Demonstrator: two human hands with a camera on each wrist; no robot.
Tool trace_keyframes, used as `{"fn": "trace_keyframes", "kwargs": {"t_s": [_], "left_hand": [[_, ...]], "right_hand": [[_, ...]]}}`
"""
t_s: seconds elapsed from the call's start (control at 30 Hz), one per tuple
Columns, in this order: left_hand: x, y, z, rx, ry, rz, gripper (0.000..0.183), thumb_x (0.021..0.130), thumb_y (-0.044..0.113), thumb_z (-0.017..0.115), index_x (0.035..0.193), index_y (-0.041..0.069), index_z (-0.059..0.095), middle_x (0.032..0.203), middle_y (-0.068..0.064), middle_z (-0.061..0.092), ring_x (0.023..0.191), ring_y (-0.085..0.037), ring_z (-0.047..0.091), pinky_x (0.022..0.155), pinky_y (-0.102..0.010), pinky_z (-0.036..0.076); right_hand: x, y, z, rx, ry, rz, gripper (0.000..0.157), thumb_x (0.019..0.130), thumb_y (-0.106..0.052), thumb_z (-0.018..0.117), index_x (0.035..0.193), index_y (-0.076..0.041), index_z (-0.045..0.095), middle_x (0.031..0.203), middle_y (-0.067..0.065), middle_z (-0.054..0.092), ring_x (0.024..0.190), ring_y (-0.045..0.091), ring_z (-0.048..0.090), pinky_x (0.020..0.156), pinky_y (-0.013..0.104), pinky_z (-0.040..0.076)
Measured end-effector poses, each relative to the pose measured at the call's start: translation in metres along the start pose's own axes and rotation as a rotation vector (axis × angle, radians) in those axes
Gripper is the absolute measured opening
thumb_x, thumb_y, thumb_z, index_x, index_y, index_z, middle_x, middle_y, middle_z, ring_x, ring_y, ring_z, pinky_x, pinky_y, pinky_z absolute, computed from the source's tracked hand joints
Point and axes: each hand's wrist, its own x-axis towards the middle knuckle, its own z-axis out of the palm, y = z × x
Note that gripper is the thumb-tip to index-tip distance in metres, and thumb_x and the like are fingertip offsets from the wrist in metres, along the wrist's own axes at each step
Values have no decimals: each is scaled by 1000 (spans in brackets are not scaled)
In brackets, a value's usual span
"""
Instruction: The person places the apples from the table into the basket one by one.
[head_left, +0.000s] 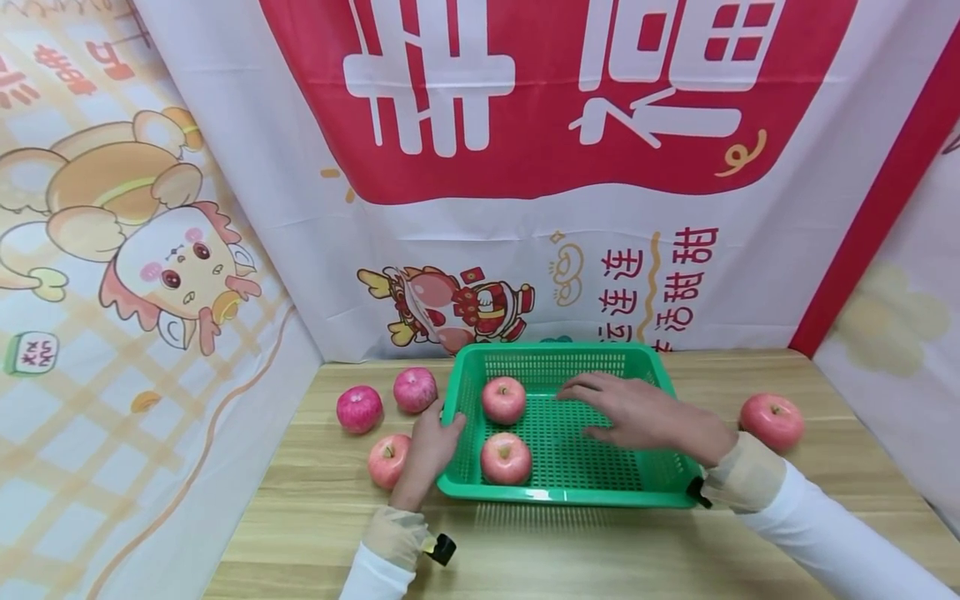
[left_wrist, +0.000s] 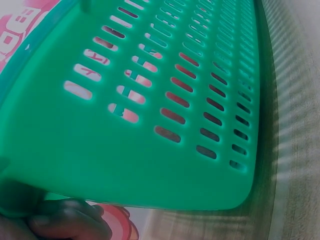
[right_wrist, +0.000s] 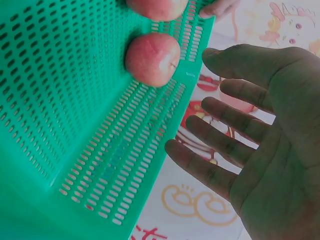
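A green plastic basket [head_left: 570,497] with slotted walls stands on the table. Two red apples, a rear one [head_left: 503,400] and a front one [head_left: 506,458], sit inside along its left side. My left hand [head_left: 437,442] grips the basket's left rim, thumb toward the inside. Curled fingers [left_wrist: 70,220] show beneath the rim in the left wrist view. Over the right half of the basket hovers my right hand [head_left: 637,410], holding nothing. Its fingers are spread and its palm faces the camera in the right wrist view, with an apple [right_wrist: 152,59] beyond the fingertips.
Left of the basket lie two deep-pink round fruits [head_left: 360,409] [head_left: 415,389] and a red apple [head_left: 389,461], partly behind the left hand. Another apple [head_left: 772,421] rests at the right, near the right wrist. A printed cloth [head_left: 450,250] hangs behind the wooden table [head_left: 300,533].
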Motion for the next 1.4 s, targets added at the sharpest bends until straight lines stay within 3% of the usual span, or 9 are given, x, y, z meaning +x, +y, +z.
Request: {"fn": "trace_keyframes", "kwargs": {"t_s": [0.27, 0.67, 1.4], "left_hand": [[-2, 2, -1, 2, 9, 15, 33, 99, 14, 63, 127, -1, 68, 112, -22, 74, 96, -30, 69, 89, -50, 58], [-2, 3, -1, 0, 2, 8, 33, 100, 14, 63, 129, -1, 68, 113, -22, 74, 97, -30, 69, 89, -51, 58], [-2, 1, 0, -7, -10, -2, 35, 101, 15, 63, 134, 1, 67, 118, -22, 73, 101, -31, 70, 92, -52, 59]], "right_hand": [[-15, 17, -7, 22, 74, 42, 57, 93, -26, 84, 145, -22, 62, 150, 4, 61, 139, 30, 57, 107, 55, 55], [-40, 37, -11, 19, 128, 134, 57, 92, -18, 84, 145, -16, 63, 147, 10, 61, 134, 34, 61, 101, 57, 58], [-78, 70, -19, 67, 131, 293, 58, 93, -19, 82, 146, -14, 61, 154, 16, 55, 145, 45, 49, 106, 67, 51]]}}
